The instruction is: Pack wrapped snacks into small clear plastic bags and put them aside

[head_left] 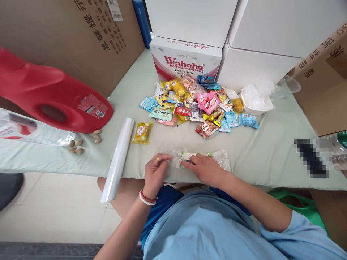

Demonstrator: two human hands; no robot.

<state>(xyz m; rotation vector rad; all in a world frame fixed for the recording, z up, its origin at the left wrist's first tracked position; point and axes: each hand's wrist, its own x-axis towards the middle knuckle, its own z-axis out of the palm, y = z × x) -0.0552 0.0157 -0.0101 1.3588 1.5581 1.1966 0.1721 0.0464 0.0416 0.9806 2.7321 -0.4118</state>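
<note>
Two hands (157, 169) (207, 169) touch one film-wrapped packet (187, 156).

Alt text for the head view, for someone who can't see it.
A person's left hand is at one end of crumpled clear film, the right hand over a small packet amid that film. Beyond lies a pile of colorful wrapped snacks before a Wahaha box; a pale roll and a red jug are on the left.

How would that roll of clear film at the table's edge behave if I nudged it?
The film roll would likely roll sideways, since it looks cylindrical. It could also tip, as its near end overhangs the cloth-covered table. Its shiny surface suggests it may feel slippery.
</note>
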